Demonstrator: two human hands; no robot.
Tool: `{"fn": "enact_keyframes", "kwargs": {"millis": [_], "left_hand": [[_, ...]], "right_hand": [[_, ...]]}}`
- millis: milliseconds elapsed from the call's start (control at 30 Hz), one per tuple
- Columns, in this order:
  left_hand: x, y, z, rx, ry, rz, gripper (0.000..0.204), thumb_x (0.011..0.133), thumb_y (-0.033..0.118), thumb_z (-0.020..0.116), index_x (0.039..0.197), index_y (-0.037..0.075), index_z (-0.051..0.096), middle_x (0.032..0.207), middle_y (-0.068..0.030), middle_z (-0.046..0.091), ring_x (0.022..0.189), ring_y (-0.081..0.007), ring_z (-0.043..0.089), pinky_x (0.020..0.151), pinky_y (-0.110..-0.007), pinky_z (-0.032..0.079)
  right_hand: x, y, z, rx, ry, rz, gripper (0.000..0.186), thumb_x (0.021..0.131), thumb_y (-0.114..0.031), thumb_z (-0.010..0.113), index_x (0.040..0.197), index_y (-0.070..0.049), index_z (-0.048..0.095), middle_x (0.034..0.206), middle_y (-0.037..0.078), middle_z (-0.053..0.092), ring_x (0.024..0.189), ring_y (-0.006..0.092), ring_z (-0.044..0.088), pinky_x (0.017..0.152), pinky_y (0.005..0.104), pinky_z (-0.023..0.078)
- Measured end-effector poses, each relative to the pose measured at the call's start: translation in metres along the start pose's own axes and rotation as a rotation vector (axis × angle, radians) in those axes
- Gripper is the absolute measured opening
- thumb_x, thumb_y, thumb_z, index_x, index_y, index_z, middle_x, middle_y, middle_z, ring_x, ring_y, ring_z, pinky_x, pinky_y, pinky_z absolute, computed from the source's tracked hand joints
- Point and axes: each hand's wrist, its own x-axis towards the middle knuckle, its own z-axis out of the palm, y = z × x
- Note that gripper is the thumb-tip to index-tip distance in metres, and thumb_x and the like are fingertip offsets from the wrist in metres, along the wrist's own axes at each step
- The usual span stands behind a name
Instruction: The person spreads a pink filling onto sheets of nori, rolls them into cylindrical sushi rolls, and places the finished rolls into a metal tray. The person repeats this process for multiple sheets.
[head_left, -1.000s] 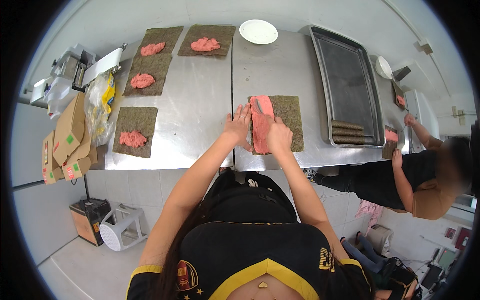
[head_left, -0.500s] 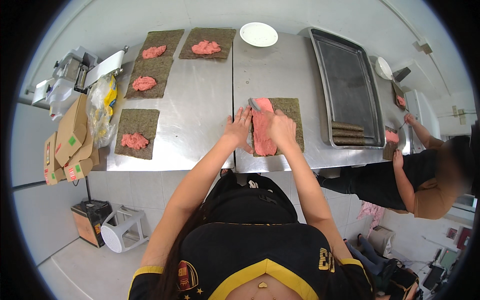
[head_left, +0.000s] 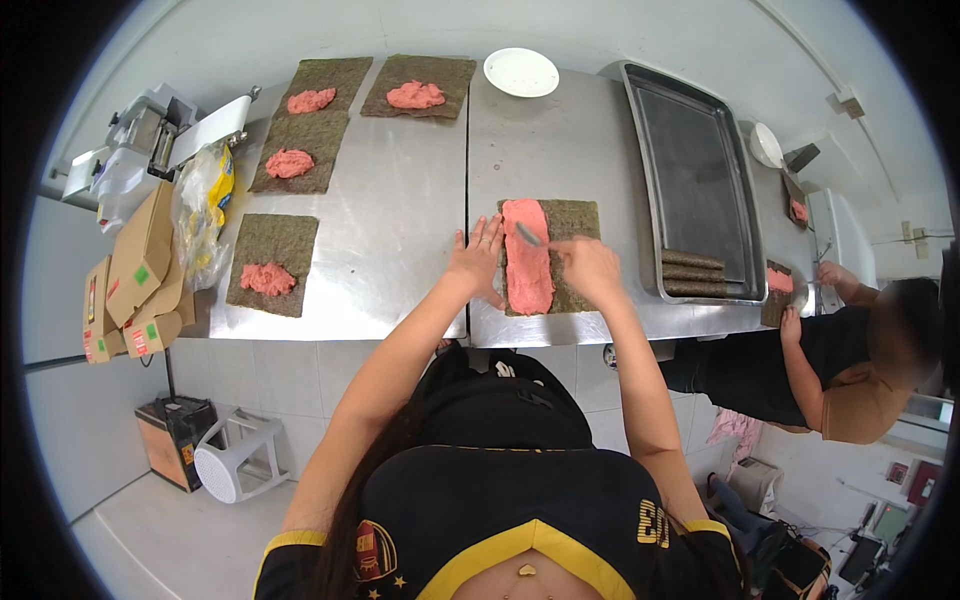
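Note:
In front of me a dark green seaweed sheet [head_left: 576, 222] lies on the steel table, with a long band of pink minced paste [head_left: 528, 286] along its left part. My left hand [head_left: 476, 268] rests with fingers spread at the sheet's left edge, fingertips beside the paste. Over the sheet's right part, my right hand [head_left: 590, 272] grips the handle of a metal spoon [head_left: 528, 235]. The spoon's bowl is over the upper half of the paste; whether it touches is hard to tell.
More seaweed sheets with pink mounds [head_left: 268, 280] lie to the left. A white bowl [head_left: 521, 73] stands at the back. On the right, a metal tray [head_left: 700, 180] holds dark rolls [head_left: 694, 274]. A co-worker [head_left: 830, 350] handles another sheet. Cardboard boxes [head_left: 140, 260] sit at the table's left end.
My right hand has moved right and slightly down with the spoon, whose bowl has come from the paste's top end to lower down. My left hand stays in place.

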Motion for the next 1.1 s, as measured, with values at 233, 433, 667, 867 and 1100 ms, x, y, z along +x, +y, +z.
{"fn": "enact_keyframes", "kwargs": {"millis": [233, 433, 667, 867, 1100], "left_hand": [[0.000, 0.001, -0.001, -0.006, 0.004, 0.006, 0.141, 0.049, 0.057, 0.084, 0.149, -0.003, 0.005, 0.158, -0.0153, -0.005, 0.146, -0.0316, -0.001, 0.113, -0.057, 0.019], [0.002, 0.000, 0.004, -0.006, 0.023, 0.016, 0.144, 0.047, 0.059, 0.085, 0.149, -0.002, 0.004, 0.158, -0.0149, -0.004, 0.146, -0.0325, 0.000, 0.112, -0.058, 0.019], [0.004, 0.000, 0.004, -0.011, 0.008, 0.009, 0.145, 0.046, 0.059, 0.085, 0.149, -0.003, 0.004, 0.158, -0.0154, -0.005, 0.146, -0.0325, -0.001, 0.113, -0.058, 0.019], [0.002, -0.001, 0.001, -0.002, -0.004, 0.013, 0.144, 0.048, 0.059, 0.084, 0.149, -0.003, 0.002, 0.158, -0.0160, -0.006, 0.146, -0.0330, -0.001, 0.113, -0.057, 0.019], [0.000, 0.000, -0.002, 0.010, -0.011, 0.006, 0.141, 0.051, 0.059, 0.083, 0.149, -0.002, 0.003, 0.158, -0.0150, -0.005, 0.146, -0.0314, -0.002, 0.114, -0.056, 0.017]], "right_hand": [[0.004, 0.007, 0.010, 0.016, 0.208, 0.213, 0.030, 0.082, -0.009, 0.051, 0.104, -0.013, 0.071, 0.089, 0.020, 0.065, 0.083, 0.0391, 0.064, 0.072, 0.0485, 0.051], [-0.023, -0.007, 0.056, 0.079, 0.184, 0.315, 0.036, 0.082, -0.009, 0.050, 0.115, -0.012, 0.065, 0.101, 0.020, 0.062, 0.082, 0.0431, 0.064, 0.072, 0.0529, 0.051], [-0.019, -0.026, 0.072, 0.059, 0.145, 0.282, 0.041, 0.082, -0.008, 0.051, 0.122, -0.010, 0.059, 0.100, 0.021, 0.061, 0.078, 0.0427, 0.066, 0.068, 0.0518, 0.053], [-0.007, -0.031, 0.061, 0.219, 0.193, 0.224, 0.038, 0.080, -0.005, 0.053, 0.113, -0.014, 0.068, 0.091, 0.016, 0.064, 0.084, 0.0379, 0.064, 0.075, 0.0470, 0.051], [0.013, 0.030, 0.000, 0.199, 0.101, -0.098, 0.029, 0.081, -0.009, 0.058, 0.103, -0.020, 0.073, 0.082, 0.008, 0.063, 0.078, 0.0309, 0.062, 0.069, 0.0420, 0.049]]}}
